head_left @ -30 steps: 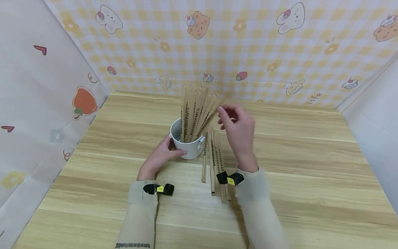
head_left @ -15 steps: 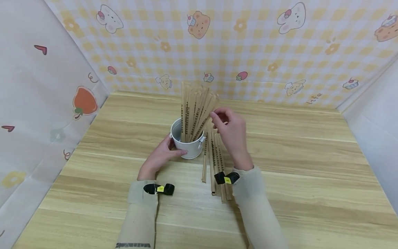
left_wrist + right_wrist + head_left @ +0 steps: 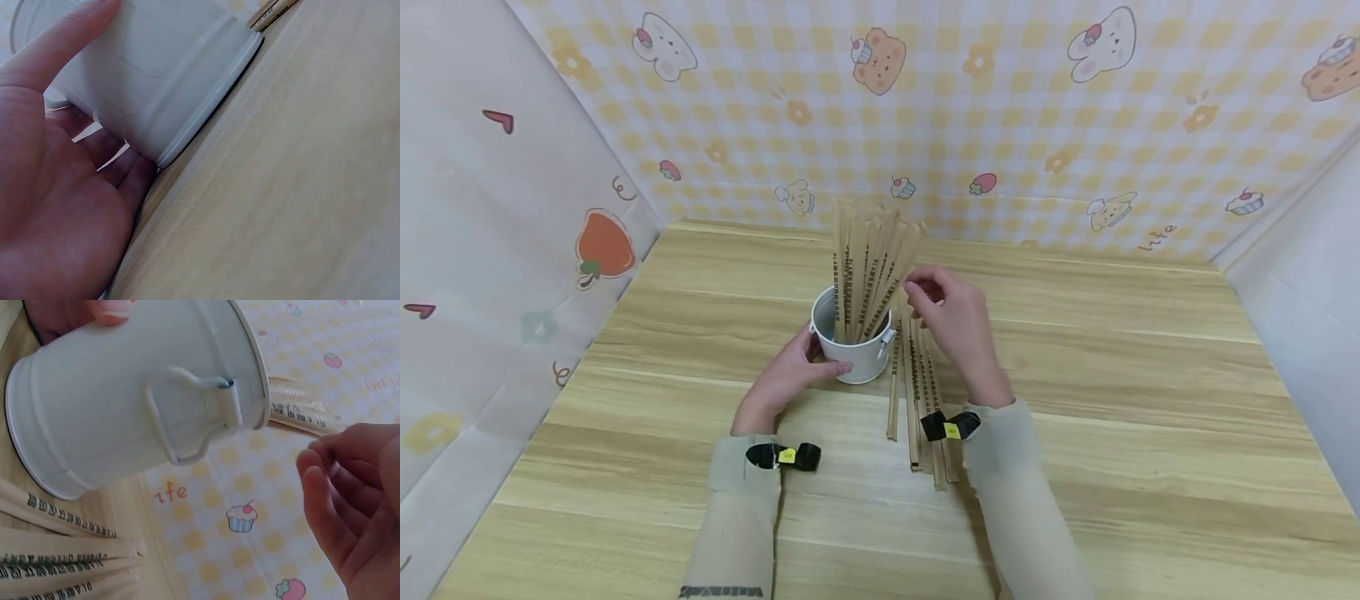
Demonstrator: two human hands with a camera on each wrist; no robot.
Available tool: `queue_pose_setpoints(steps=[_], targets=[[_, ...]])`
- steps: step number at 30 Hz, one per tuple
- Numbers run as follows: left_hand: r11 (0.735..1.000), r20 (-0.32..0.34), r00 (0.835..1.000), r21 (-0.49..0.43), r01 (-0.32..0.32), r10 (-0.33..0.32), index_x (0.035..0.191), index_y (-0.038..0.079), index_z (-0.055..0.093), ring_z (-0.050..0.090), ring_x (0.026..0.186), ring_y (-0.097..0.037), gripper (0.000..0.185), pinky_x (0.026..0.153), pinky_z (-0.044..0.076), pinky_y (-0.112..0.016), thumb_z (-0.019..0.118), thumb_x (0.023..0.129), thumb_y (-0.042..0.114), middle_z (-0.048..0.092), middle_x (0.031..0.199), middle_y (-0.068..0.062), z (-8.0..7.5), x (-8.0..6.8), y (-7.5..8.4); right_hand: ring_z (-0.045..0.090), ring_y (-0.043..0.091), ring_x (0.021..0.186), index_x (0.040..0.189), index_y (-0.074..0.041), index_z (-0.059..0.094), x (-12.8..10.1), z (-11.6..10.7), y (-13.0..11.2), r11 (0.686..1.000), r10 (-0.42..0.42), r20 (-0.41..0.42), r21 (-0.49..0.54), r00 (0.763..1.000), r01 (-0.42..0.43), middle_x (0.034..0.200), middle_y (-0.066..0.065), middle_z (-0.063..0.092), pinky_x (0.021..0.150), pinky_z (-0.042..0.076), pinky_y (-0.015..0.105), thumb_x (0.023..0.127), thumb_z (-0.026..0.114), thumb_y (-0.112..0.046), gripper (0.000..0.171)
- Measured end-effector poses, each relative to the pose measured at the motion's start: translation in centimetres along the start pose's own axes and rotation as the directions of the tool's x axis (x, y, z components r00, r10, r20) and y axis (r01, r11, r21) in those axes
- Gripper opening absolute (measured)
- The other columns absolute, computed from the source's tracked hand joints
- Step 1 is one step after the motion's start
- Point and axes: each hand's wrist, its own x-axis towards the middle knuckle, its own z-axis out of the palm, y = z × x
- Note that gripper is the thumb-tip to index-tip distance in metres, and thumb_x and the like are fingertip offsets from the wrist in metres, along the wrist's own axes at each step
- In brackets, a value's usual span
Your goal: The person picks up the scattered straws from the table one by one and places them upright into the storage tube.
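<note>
A small white metal bucket [image 3: 853,360] stands on the table with a bunch of paper-wrapped straws [image 3: 857,275] fanned upright inside. My left hand [image 3: 790,371] holds it from the left, thumb across the front and fingers behind; in the left wrist view the thumb lies along the wall of the bucket [image 3: 162,69]. At the bucket's right rim, my right hand [image 3: 951,317] pinches the rightmost leaning straw with thumb and forefinger. The right wrist view has these fingertips of the right hand [image 3: 356,500] right at the straws [image 3: 300,412] past the rim.
Several more wrapped straws [image 3: 917,400] lie on the wooden table [image 3: 1135,400], right of the bucket and under the right forearm. A yellow checked cloth [image 3: 1000,125] with cartoon prints hangs behind; a white printed sheet [image 3: 497,217] borders the left.
The right hand has moved left and slightly down toward the bucket, bringing its straw in against the bunch. The bunch has shifted slightly left. The left hand and bucket have stayed put.
</note>
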Motion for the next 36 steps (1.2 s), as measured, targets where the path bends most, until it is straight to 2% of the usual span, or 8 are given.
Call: queue_pose_setpoints(steps=[4, 7, 10, 14, 21, 26, 30, 36], targets=[[1.000, 0.001, 1.000, -0.001, -0.003, 0.003, 0.141, 0.025, 0.023, 0.030, 0.127, -0.017, 0.087, 0.104, 0.024, -0.036, 0.075, 0.072, 0.018, 0.031, 0.140, -0.001, 0.0, 0.0, 0.0, 0.057, 0.015, 0.057, 0.097, -0.004, 0.063, 0.1, -0.3, 0.6, 0.999, 0.013, 0.060, -0.052, 0.998, -0.010, 0.073, 0.000, 0.060, 0.047, 0.050, 0.023, 0.087, 0.057, -0.014, 0.016], [1.000, -0.001, 1.000, 0.000, -0.002, 0.002, 0.141, 0.025, 0.023, 0.029, 0.127, -0.018, 0.088, 0.104, 0.024, -0.036, 0.075, 0.071, 0.018, 0.031, 0.140, -0.002, 0.0, -0.1, 0.0, 0.060, 0.020, 0.062, 0.102, -0.003, 0.061, 0.2, -0.4, 1.3, 0.993, 0.102, 0.127, -0.077, 0.987, -0.092, 0.078, 0.003, 0.061, 0.050, 0.051, 0.027, 0.088, 0.056, -0.017, 0.020], [1.000, -0.002, 1.000, 0.002, -0.002, 0.002, 0.141, 0.024, 0.022, 0.029, 0.127, -0.018, 0.088, 0.104, 0.024, -0.036, 0.075, 0.071, 0.018, 0.030, 0.141, -0.002, 0.0, -0.1, 0.0, 0.061, 0.023, 0.065, 0.111, -0.005, 0.057, 0.0, -0.1, 2.1, 0.965, 0.238, 0.214, -0.160, 0.948, -0.206, 0.085, 0.002, 0.060, 0.053, 0.051, 0.030, 0.087, 0.057, -0.021, 0.029], [1.000, 0.002, 1.000, -0.003, -0.008, 0.008, 0.141, 0.024, 0.021, 0.029, 0.127, -0.018, 0.089, 0.104, 0.024, -0.036, 0.075, 0.071, 0.018, 0.030, 0.141, -0.002, 0.0, -0.1, 0.0, 0.058, 0.018, 0.066, 0.127, -0.007, 0.043, -0.1, 0.6, 3.5, 0.914, 0.354, 0.296, -0.310, 0.887, -0.261, 0.088, 0.000, 0.058, 0.057, 0.048, 0.029, 0.085, 0.060, -0.026, 0.049], [1.000, 0.003, 1.000, -0.003, -0.014, 0.014, 0.141, 0.026, 0.022, 0.029, 0.127, -0.017, 0.088, 0.104, 0.024, -0.035, 0.075, 0.071, 0.019, 0.031, 0.140, 0.000, 0.0, -0.1, 0.0, 0.054, 0.019, 0.074, 0.135, -0.005, 0.033, -0.4, 1.3, 4.8, 0.874, 0.424, 0.328, -0.395, 0.844, -0.285, 0.085, 0.003, 0.057, 0.068, 0.046, 0.034, 0.079, 0.066, -0.035, 0.071], [1.000, 0.001, 1.000, 0.004, -0.010, 0.010, 0.141, 0.026, 0.022, 0.030, 0.126, -0.016, 0.088, 0.103, 0.025, -0.034, 0.075, 0.071, 0.020, 0.032, 0.140, 0.000, 0.0, 0.0, 0.0, 0.055, 0.021, 0.081, 0.128, -0.002, 0.042, -0.7, 1.5, 5.2, 0.857, 0.439, 0.324, -0.432, 0.838, -0.281, 0.092, 0.006, 0.059, 0.074, 0.046, 0.038, 0.079, 0.064, -0.036, 0.063], [1.000, 0.004, 1.000, 0.004, -0.016, 0.016, 0.141, 0.025, 0.022, 0.030, 0.126, -0.017, 0.088, 0.103, 0.025, -0.035, 0.075, 0.072, 0.019, 0.032, 0.140, -0.001, 0.0, 0.0, 0.0, 0.054, 0.022, 0.079, 0.119, -0.001, 0.049, -0.7, 1.7, 5.4, 0.843, 0.447, 0.308, -0.461, 0.840, -0.279, 0.089, 0.006, 0.058, 0.072, 0.045, 0.037, 0.080, 0.064, -0.032, 0.052], [1.000, 0.005, 1.000, -0.012, -0.012, 0.012, 0.141, 0.025, 0.022, 0.031, 0.126, -0.018, 0.088, 0.103, 0.025, -0.036, 0.075, 0.071, 0.018, 0.032, 0.140, -0.002, -0.1, 0.0, -0.2, 0.053, 0.019, 0.069, 0.090, -0.007, 0.059, -0.7, 1.7, 5.7, 0.823, 0.476, 0.291, -0.481, 0.830, -0.303, 0.079, 0.002, 0.059, 0.063, 0.044, 0.032, 0.080, 0.064, -0.031, 0.026]])
